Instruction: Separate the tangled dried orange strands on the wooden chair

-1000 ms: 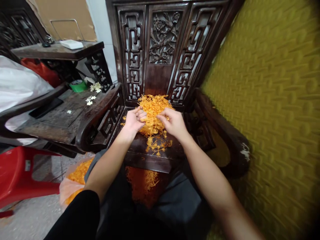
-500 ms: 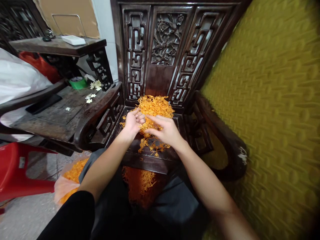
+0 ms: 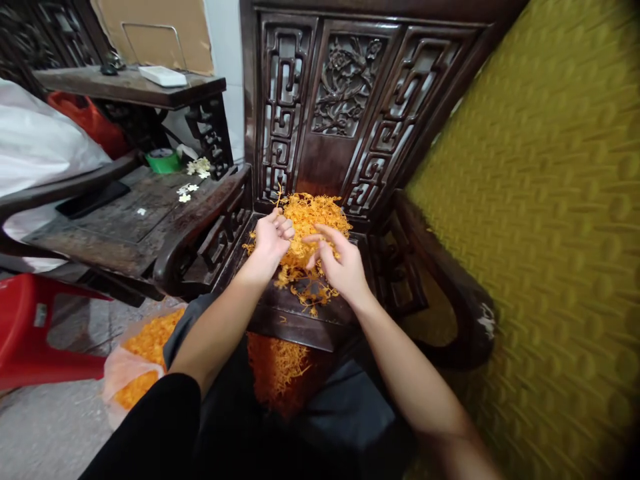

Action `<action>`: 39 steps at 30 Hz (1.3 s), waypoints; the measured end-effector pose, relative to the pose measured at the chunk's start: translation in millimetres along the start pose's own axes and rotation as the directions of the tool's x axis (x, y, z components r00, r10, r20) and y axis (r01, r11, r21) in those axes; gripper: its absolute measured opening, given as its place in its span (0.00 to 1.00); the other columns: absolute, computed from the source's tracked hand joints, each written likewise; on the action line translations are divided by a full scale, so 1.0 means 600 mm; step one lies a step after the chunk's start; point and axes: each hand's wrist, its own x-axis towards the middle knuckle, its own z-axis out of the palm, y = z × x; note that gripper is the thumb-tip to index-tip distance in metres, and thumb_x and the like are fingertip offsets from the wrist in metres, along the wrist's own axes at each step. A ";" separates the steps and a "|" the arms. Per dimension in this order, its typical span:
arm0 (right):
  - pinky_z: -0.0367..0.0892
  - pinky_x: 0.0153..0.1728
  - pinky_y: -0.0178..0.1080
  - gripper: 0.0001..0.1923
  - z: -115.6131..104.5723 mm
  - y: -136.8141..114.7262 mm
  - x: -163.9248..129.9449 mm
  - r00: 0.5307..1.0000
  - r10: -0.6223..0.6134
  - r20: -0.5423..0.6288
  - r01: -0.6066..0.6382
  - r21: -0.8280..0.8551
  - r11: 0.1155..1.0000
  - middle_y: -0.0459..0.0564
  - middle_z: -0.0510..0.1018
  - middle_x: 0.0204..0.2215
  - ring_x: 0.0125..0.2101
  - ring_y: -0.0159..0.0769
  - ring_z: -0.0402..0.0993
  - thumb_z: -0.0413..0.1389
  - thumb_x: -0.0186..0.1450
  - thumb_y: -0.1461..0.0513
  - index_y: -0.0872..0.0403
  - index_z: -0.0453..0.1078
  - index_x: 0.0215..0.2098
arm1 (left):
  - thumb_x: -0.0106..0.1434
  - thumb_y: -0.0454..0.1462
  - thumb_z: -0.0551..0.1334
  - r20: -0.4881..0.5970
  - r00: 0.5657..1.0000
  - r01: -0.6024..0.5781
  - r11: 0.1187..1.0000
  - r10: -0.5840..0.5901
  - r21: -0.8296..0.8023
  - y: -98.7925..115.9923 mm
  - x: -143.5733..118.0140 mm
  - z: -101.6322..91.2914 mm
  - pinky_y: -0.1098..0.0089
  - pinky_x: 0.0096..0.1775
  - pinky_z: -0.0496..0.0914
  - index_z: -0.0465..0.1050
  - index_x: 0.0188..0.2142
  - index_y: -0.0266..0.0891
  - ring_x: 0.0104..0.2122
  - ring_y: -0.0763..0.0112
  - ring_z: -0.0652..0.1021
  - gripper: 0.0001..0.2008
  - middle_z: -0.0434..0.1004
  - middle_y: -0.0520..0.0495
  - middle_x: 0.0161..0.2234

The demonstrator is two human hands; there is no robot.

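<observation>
A heap of thin, branched orange pieces (image 3: 320, 207), which look like plastic flower parts, lies on the dark wooden chair seat (image 3: 300, 333). At the heap's left side my left hand (image 3: 273, 239) is closed, with a thin orange sprig (image 3: 279, 195) sticking up above its fingers. My right hand (image 3: 345, 267) is over the right part of the heap, its fingers bent but apart, with nothing visible in them. Looser orange pieces (image 3: 313, 300) lie in front of the heap, below my hands.
An open bag of orange pieces (image 3: 145, 347) is on the floor by a red plastic stool (image 3: 30, 333). On the left chair are a roll of green tape (image 3: 163, 161), white flower pieces (image 3: 199, 167) and a dark flat object (image 3: 93, 199). A yellow textured surface (image 3: 540, 200) rises at right.
My view has shifted slightly. My right hand has moved a little to the right and its fingers are more bent. An orange sprig now shows upright above my left hand.
</observation>
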 end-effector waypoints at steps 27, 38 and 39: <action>0.54 0.15 0.33 0.13 -0.007 0.025 0.017 0.924 0.307 -0.229 -0.301 0.062 0.952 0.42 0.70 0.17 0.14 0.28 0.61 0.55 0.66 0.55 0.52 0.66 0.26 | 0.71 0.29 0.50 -0.169 0.903 -0.411 0.909 0.394 -0.073 0.102 -0.002 -0.007 0.76 0.17 0.44 0.57 0.29 0.40 0.12 0.82 0.49 0.13 0.43 0.61 0.16; 0.52 0.08 0.30 0.12 -0.007 0.053 0.035 0.844 0.512 -0.160 -0.434 0.358 0.827 0.55 0.83 0.29 0.15 0.33 0.74 0.62 0.56 0.56 0.57 0.75 0.33 | 0.71 0.31 0.54 0.151 0.983 0.092 0.993 -0.103 0.075 0.041 -0.039 0.008 0.77 0.16 0.44 0.64 0.30 0.37 0.12 0.82 0.52 0.11 0.47 0.60 0.16; 0.50 0.07 0.30 0.13 -0.005 0.053 0.035 0.848 0.515 -0.124 -0.439 0.381 0.814 0.55 0.83 0.29 0.14 0.33 0.73 0.63 0.56 0.56 0.57 0.75 0.34 | 0.71 0.32 0.54 0.190 0.967 0.151 0.983 -0.169 0.103 0.033 -0.044 0.010 0.77 0.16 0.45 0.65 0.30 0.37 0.13 0.82 0.53 0.11 0.49 0.59 0.17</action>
